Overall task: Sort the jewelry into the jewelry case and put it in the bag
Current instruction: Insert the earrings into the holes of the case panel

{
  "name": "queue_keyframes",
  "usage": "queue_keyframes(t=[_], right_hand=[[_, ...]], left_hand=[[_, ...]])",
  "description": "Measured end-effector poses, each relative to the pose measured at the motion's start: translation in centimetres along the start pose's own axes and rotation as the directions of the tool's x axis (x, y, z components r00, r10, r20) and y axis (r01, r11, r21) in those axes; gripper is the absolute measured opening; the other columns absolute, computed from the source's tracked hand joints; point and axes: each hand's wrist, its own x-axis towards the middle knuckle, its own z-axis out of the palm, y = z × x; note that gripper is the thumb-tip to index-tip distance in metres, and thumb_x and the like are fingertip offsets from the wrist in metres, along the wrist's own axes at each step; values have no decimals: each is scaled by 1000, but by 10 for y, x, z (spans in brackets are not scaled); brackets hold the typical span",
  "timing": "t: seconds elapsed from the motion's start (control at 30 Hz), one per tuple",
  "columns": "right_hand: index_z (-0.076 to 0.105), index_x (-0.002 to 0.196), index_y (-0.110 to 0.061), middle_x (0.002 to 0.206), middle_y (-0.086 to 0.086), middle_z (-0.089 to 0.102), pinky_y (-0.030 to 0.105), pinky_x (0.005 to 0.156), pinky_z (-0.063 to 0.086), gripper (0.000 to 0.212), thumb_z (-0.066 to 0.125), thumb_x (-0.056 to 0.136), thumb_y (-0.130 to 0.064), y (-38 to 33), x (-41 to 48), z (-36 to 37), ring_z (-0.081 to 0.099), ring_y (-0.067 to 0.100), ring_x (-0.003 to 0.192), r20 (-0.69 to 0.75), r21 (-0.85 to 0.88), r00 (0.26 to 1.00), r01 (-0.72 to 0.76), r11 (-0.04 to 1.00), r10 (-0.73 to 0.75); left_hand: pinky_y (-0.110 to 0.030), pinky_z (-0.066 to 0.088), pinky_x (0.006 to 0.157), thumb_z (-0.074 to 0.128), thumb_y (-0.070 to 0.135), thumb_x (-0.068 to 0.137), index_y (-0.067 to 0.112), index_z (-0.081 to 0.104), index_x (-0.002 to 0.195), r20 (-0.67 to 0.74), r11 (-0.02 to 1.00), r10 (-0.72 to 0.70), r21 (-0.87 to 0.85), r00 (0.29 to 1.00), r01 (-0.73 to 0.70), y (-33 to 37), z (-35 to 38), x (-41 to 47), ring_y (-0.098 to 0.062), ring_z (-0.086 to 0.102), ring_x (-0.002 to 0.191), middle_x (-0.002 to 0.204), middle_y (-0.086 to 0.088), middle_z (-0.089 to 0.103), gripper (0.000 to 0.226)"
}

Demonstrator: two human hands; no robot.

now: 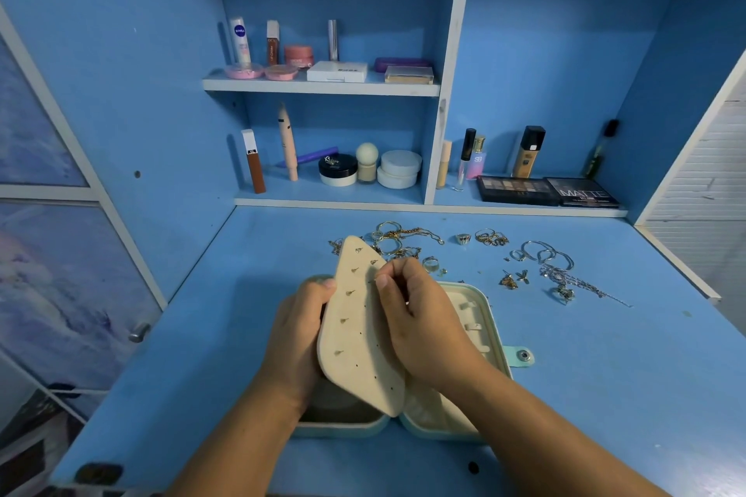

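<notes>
Holding the cream earring panel [357, 329] tilted up over the open jewelry case [456, 339], the left hand [294, 335] gripped its left edge while the right hand [420, 319] pinched something small, probably an earring stud, against the panel's far holes; the item itself was too small to make out. Several studs already sat in the left column. A slip looked possible: a stud or its backing could drop into the case or onto the blue bench [605, 395] if the panel flexed. The loose jewelry [407, 242] lay on the far side of the case, with silver chains [557, 266] to the far right. No bag was visible. The bench's near-right area offered free room; the case sat close to the near edge.
</notes>
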Motion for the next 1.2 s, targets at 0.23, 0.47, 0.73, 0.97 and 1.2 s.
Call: queue_keyframes(t=[0.23,0.47,0.73,0.97,1.2], right_hand=[[46,92,-24,95,-10,51,5,70,34,8,44,99,-25,-1,2,-3,46,-4,84,-9,-242,994,107,964,-113],[48,98,-18,102,-6,47,14,69,34,11,42,100,-27,-2,4,-3,46,8,83,36,-397,981,191,898,-193],[62,95,-21,87,-13,59,5,68,38,6,58,92,-24,-6,6,-14,50,-4,83,14,-313,992,121,942,-123],[66,103,-31,82,-21,63,7,69,42,14,58,93,-27,-11,-1,-27,57,-7,76,21,-207,1000,11,978,-7],[67,111,-17,107,-1,65,13,69,41,24,51,95,-12,30,30,-101,60,15,83,-103,-650,994,-83,756,21]], left_hand=[[-44,33,72,54,55,64,-8,46,80,-13,1000,9,-21,1000,-9,2,3,-2,-26,43,76,79,-15,49,65],[-43,32,70,55,54,62,-8,44,79,-24,999,25,-26,999,-26,3,3,-3,-25,42,74,76,-14,47,66],[-43,33,72,56,56,64,-8,46,80,3,999,14,-41,1000,-14,4,4,-4,-26,42,77,80,-15,48,67],[-41,32,70,56,57,63,-6,44,76,-29,998,68,0,997,-68,3,6,-4,-22,40,73,74,-13,44,65],[-47,38,73,57,59,63,-9,48,83,-13,1000,29,-6,999,-29,4,5,-4,-27,48,77,79,-18,52,72]])
